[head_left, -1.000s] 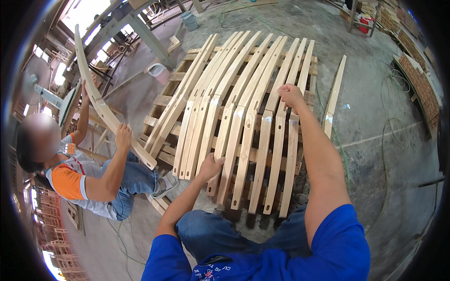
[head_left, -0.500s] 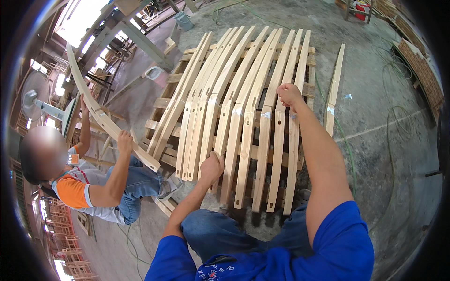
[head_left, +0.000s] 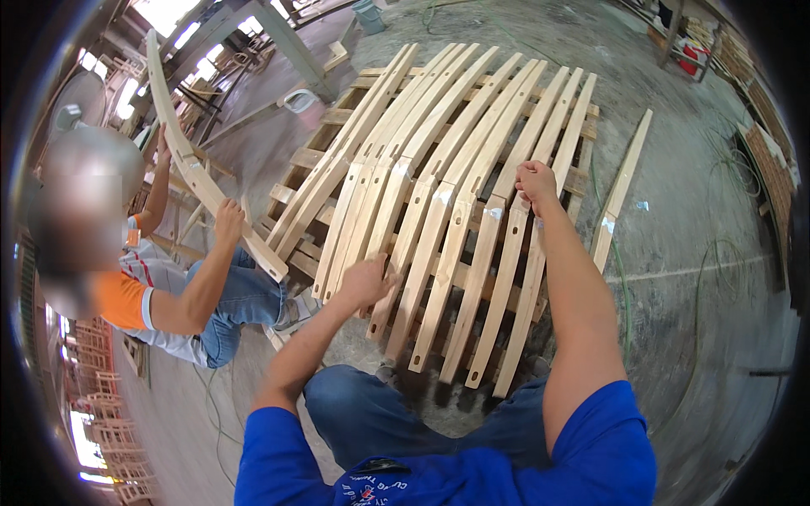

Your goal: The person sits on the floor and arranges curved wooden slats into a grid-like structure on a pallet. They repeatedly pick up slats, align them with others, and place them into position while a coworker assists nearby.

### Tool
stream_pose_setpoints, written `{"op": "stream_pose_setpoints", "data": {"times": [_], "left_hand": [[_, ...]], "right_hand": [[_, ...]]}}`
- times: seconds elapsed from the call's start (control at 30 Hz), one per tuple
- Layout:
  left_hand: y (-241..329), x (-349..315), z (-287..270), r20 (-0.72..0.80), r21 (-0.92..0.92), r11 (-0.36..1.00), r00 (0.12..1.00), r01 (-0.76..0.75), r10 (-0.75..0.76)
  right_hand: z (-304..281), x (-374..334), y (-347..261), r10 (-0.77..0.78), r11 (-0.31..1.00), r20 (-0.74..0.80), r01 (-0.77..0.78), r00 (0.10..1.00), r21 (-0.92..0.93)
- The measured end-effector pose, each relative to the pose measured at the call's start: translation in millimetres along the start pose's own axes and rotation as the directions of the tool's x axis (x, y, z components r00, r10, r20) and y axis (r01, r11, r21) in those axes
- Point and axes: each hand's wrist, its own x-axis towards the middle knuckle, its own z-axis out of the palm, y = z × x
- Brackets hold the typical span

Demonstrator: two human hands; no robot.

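Long, bent pale wooden pieces (head_left: 445,192) with slots cut in them lie side by side on a slatted wooden pallet (head_left: 283,192). My left hand (head_left: 364,283) hovers at or rests on the near part of one piece, left of the middle; its thumb and fingers show apart. Farther up and to the right, my right hand (head_left: 537,185) is closed with fingertips pinched together above the right-hand pieces. Whatever lies in that pinch is too small or hidden to name. Shiny clear patches (head_left: 443,195) show at the bends of several pieces.
At the left, a co-worker in an orange and white shirt (head_left: 126,291) holds up a similar curved piece (head_left: 201,181) with both hands. Another piece (head_left: 623,190) lies on the floor at the right, beside a green hose (head_left: 620,261). Buckets (head_left: 369,17) stand behind.
The view has swung, shifting the pallet somewhat. My left hand's fingers have loosened from their closed shape on the wood. My right hand stays closed over the right-hand pieces.
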Motion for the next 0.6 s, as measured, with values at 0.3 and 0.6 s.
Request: {"op": "stream_pose_setpoints", "data": {"times": [0.3, 0.6], "left_hand": [[88.9, 18.6, -89.7, -0.132, 0.043, 0.963, 0.954, -0.265, 0.268], [57.3, 30.5, -42.3, 0.117, 0.194, 0.978, 0.992, -0.072, 0.05]], "right_hand": [[22.4, 14.3, 8.0, 0.061, 0.954, -0.049, -0.043, 0.997, 0.296], [31.0, -7.2, -7.5, 0.058, 0.978, 0.054, -0.067, 0.997, 0.198]]}}
